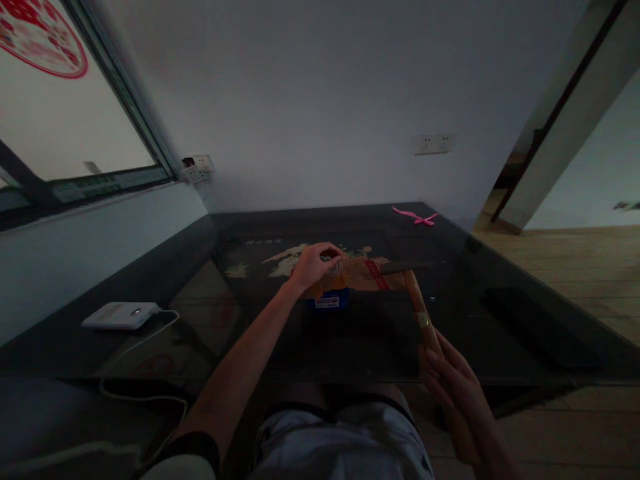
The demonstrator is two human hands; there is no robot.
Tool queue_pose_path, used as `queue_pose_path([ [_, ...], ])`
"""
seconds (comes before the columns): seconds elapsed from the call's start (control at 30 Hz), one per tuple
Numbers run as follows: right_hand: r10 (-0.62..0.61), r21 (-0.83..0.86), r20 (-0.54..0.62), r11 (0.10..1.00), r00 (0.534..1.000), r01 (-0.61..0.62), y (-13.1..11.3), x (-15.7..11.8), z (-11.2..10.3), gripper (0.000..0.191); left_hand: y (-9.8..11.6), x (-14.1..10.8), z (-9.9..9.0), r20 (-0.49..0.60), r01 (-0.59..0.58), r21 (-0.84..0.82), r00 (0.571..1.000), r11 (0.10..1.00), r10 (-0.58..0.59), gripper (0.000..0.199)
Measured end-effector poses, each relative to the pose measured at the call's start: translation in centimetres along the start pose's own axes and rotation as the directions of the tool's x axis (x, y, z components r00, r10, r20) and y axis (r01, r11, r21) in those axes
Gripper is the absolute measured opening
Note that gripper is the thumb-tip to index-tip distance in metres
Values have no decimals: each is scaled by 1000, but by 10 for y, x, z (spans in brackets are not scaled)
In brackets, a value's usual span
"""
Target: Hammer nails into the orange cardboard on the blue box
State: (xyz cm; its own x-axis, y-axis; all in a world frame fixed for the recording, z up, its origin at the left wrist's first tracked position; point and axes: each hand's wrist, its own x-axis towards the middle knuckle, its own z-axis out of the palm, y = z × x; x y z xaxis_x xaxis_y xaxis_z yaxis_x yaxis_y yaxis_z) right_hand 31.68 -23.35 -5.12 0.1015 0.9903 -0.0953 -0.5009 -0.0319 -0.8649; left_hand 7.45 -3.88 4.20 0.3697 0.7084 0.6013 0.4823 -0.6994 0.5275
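Observation:
My left hand (314, 267) is closed in a pinch over the middle of the table, its thumb and fingertips curled together. What it pinches is too small and dark to make out. Just under and beside it lies a tan, speckled strip (353, 272) with a red band. Below that sits a blue box-like object (329, 300) with a white label. My right hand (453, 373) wraps round the wooden handle of a hammer (419, 303), near the table's front edge. The narrow, dark metal head lies crosswise by the strip's right end; whether they touch is unclear.
The dark, glossy table (380, 347) stands against a wall and carries a printed picture. On its left lies a white power bank (123, 315) with a cable (145, 341). A pink ribbon-like item (417, 217) is at the back right, a dark flat object (537, 327) at right.

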Motion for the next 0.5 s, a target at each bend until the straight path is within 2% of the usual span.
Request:
queue_pose_path([
  [0.13,-8,-2,34,1000,999,8,-1,0,2,49,-2,0,1,13,5,-13,1000,1000,-5,9],
  [0.33,-6,-93,20,996,1000,8,-4,1,8,60,-7,2,0,66,-17,-17,998,1000,18,10],
  [0.4,-11,-145,43,989,999,17,-10,4,13,64,-8,3,0,89,-15,-27,996,1000,17,9],
  [0.5,-22,-312,118,948,993,58,-29,9,26,67,-10,3,1,112,11,-69,994,998,-4,11],
])
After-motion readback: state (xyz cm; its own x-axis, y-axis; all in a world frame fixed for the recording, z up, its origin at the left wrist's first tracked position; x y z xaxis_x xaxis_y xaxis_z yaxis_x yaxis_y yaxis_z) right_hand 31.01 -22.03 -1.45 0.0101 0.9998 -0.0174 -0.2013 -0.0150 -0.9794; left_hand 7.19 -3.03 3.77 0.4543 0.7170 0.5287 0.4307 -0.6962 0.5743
